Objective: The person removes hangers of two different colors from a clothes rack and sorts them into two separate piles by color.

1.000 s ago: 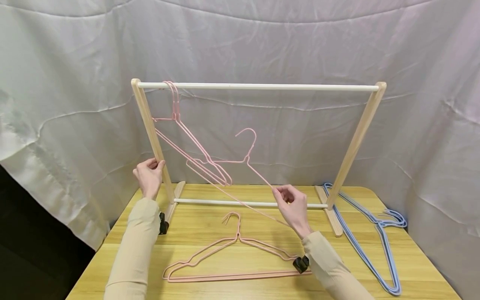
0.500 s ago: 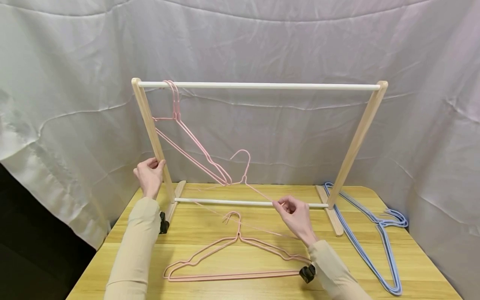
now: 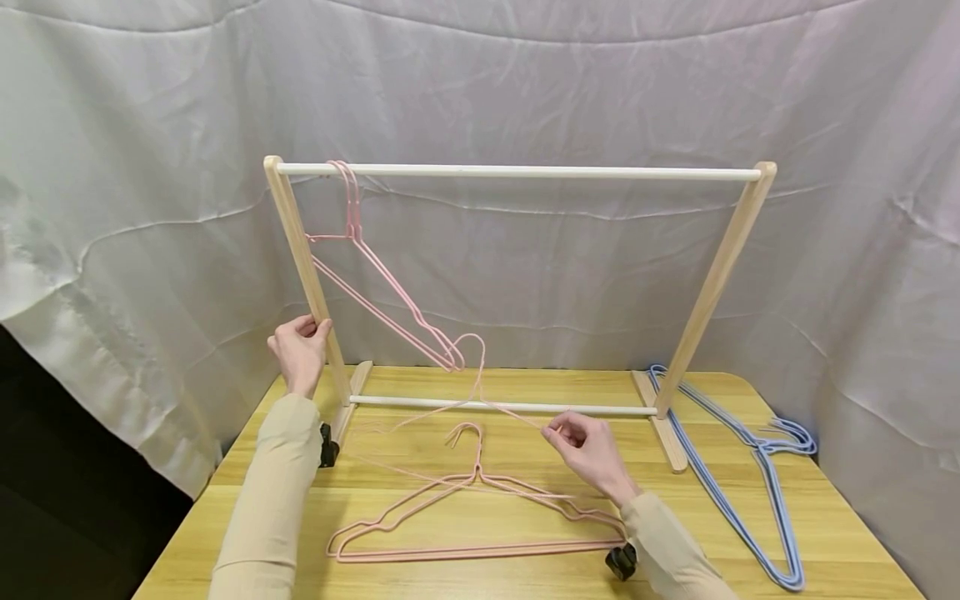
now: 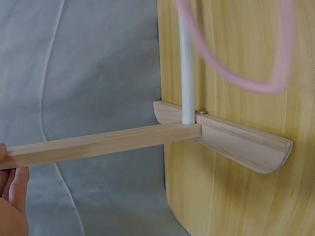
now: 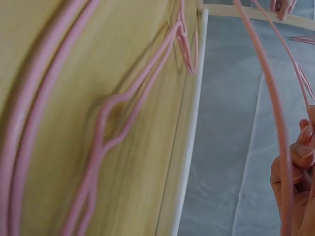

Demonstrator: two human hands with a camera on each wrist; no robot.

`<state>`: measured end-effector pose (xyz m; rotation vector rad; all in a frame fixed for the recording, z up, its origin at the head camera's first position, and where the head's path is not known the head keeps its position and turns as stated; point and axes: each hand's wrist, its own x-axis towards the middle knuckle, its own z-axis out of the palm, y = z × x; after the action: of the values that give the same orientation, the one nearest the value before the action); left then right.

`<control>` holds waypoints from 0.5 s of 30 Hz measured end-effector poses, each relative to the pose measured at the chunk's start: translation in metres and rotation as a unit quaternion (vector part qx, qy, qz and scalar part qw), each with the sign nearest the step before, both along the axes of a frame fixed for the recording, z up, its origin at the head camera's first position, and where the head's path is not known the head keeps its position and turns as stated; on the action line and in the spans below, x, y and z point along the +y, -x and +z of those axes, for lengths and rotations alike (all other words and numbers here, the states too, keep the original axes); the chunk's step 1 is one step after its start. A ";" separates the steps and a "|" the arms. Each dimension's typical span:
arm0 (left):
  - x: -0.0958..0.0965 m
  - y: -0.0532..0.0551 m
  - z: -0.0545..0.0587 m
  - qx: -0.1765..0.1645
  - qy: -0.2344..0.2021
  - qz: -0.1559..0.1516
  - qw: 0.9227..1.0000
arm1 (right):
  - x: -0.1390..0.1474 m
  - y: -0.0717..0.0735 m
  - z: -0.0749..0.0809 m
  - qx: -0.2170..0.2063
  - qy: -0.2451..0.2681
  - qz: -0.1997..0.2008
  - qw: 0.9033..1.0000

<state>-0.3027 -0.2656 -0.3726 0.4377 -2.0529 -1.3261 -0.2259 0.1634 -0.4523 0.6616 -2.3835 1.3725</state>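
Observation:
My left hand [image 3: 300,358] grips the left wooden post [image 3: 298,237] of a small garment rack; its fingertips also show on the post in the left wrist view. My right hand [image 3: 588,454] pinches one shoulder of a pink hanger [image 3: 482,358], held low before the rack with its hook up. In the right wrist view, the held hanger's bar [image 5: 268,78] crosses close to the camera. Two pink hangers [image 3: 390,279] hang from the left end of the white top rail [image 3: 517,172]. Below the held one, more pink hangers [image 3: 476,552] lie on the table, partly overlapped by it.
Several blue hangers [image 3: 768,475] lie stacked on the table's right side, beside the rack's right post [image 3: 712,283]. A white lower rail [image 3: 427,403] runs between the rack's feet. Grey curtain [image 3: 555,100] hangs behind and around the wooden table [image 3: 247,508].
My right hand has moved down and slightly right, lowering the pink hanger from beneath the top rail toward the table. My left hand has stayed on the post.

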 end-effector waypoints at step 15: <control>0.000 -0.001 0.001 0.007 0.008 0.005 1.000 | 0.004 -0.006 -0.020 -0.007 -0.049 0.088 0.995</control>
<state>-0.3016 -0.2653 -0.3717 0.4287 -2.0458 -1.3016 -0.2196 0.1678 -0.4727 0.9097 -2.4670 1.3380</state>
